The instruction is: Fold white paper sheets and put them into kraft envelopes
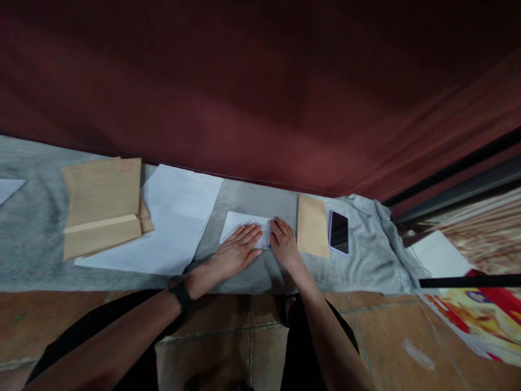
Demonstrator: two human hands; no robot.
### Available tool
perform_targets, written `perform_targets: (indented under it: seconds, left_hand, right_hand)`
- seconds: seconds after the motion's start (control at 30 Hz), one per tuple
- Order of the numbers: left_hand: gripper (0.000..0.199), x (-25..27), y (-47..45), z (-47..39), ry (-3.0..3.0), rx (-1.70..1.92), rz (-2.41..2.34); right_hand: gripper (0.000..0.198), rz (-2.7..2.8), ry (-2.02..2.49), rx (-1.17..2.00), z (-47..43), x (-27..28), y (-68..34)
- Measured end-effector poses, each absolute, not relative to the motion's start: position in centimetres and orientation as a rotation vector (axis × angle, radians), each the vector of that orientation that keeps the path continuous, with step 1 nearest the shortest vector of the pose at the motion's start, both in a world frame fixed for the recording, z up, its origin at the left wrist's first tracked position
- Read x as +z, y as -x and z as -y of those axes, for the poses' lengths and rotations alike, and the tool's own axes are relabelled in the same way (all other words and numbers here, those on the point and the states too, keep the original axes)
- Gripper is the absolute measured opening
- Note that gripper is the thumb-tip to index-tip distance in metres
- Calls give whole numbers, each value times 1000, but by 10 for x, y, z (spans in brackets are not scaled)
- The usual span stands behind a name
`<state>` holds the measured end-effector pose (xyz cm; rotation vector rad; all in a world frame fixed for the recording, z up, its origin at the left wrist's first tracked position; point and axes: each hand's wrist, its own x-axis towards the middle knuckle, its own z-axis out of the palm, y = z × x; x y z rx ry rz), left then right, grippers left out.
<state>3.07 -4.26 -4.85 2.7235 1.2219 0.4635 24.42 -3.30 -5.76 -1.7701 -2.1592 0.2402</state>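
Note:
A folded sheet of white paper (233, 221) lies on the grey cloth in front of me. My left hand (241, 247) rests flat on it, fingers stretched out toward the upper right. At the paper's right end, my right hand (284, 241) lies with its fingers extended over the edge. Neither hand has anything gripped. Just right of my right hand is a single brown envelope (312, 225). The paper's right part is partly hidden under my fingers.
To the left, brown envelopes (103, 195) overlap a stack of white sheets (183, 212). A phone (339, 232) lies right of the single envelope. The grey cloth (366, 260) covers the narrow surface, backed by a dark red fabric (244, 119). A colourful printed bag (484, 315) is at lower right.

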Motion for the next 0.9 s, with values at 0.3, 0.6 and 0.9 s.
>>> perform_targets:
  seconds: [0.3, 0.6, 0.9]
  left_hand:
    - [63, -54, -43, 30, -2779, 344, -1052]
    - [62, -53, -37, 40, -2782, 390, -926]
    - [64, -53, -31, 56, -2778, 428, -882]
  right_hand:
    - [46, 2190, 1714, 249, 31, -58, -251]
    - [55, 2262, 1705, 230, 29, -58, -253]
    - [59, 2336, 1627, 209, 31, -57, -259]
